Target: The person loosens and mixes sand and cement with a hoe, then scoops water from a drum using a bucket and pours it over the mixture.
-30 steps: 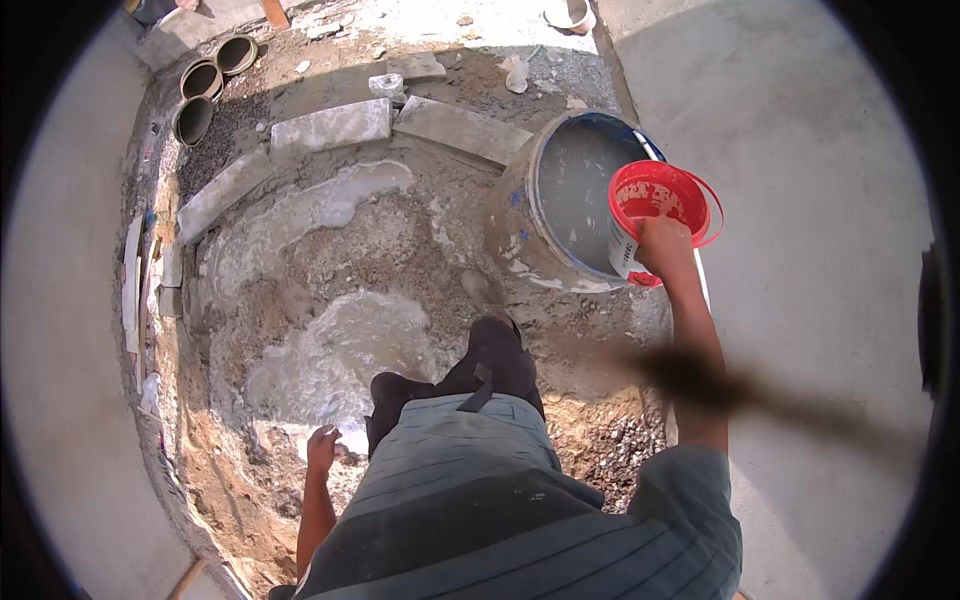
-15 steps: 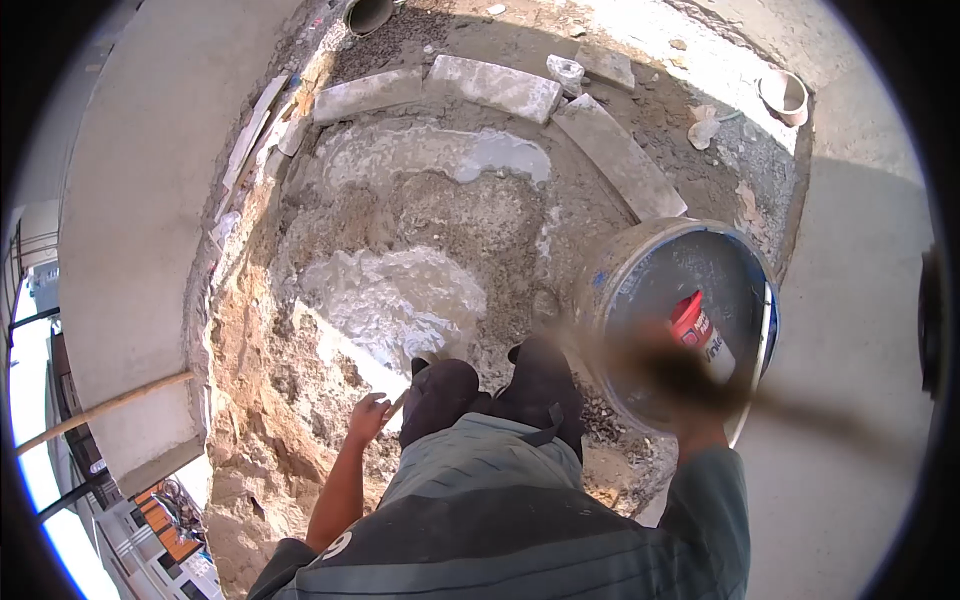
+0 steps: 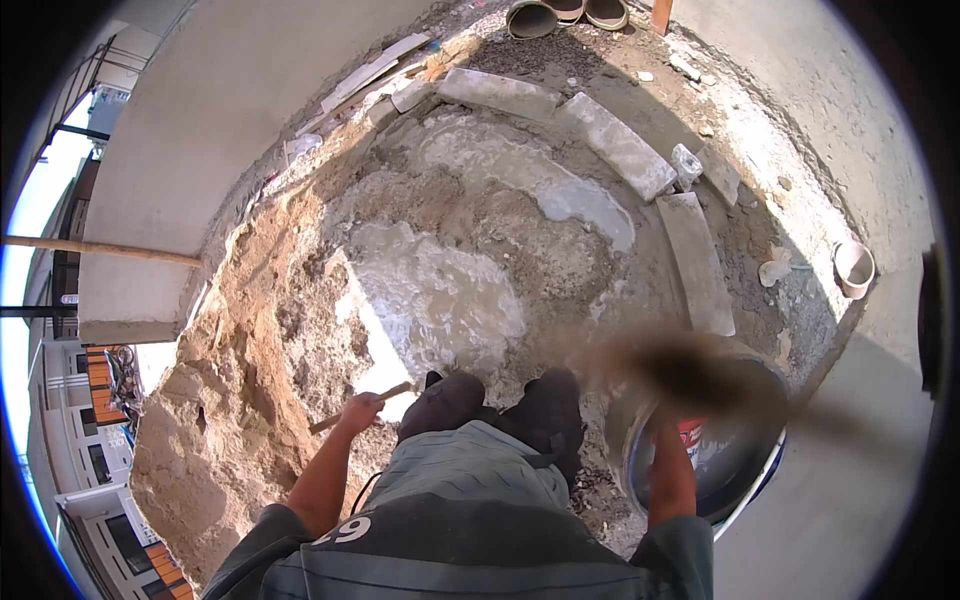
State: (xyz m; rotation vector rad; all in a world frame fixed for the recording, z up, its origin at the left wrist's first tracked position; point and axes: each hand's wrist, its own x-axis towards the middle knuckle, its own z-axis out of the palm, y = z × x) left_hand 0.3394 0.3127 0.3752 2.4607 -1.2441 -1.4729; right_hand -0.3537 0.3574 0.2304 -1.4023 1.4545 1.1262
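My left hand (image 3: 362, 411) is closed around a wooden handle (image 3: 328, 424), which slants across beside my left knee; no tool head shows on it. Past that hand lies wet grey mortar (image 3: 450, 295) on the rough ground. My right arm reaches over a large round tub (image 3: 738, 470) at my right side. A dark blurred patch covers most of my right hand (image 3: 672, 428), so its fingers are hidden. Right by it, a red and white container (image 3: 691, 432) shows partly inside the tub.
Concrete blocks (image 3: 615, 145) form a curve around the mortar. More wet mix (image 3: 585, 195) lies along them. A broken earth edge (image 3: 240, 400) runs down the left. Pipe openings (image 3: 532, 20) and a short pipe piece (image 3: 854, 269) sit farther off, near smooth concrete walls (image 3: 300, 90).
The view has swung, so the ground and tub appear shifted. My left hand, earlier loosely open near the handle, is now closed on it. My right forearm reaches farther over the tub.
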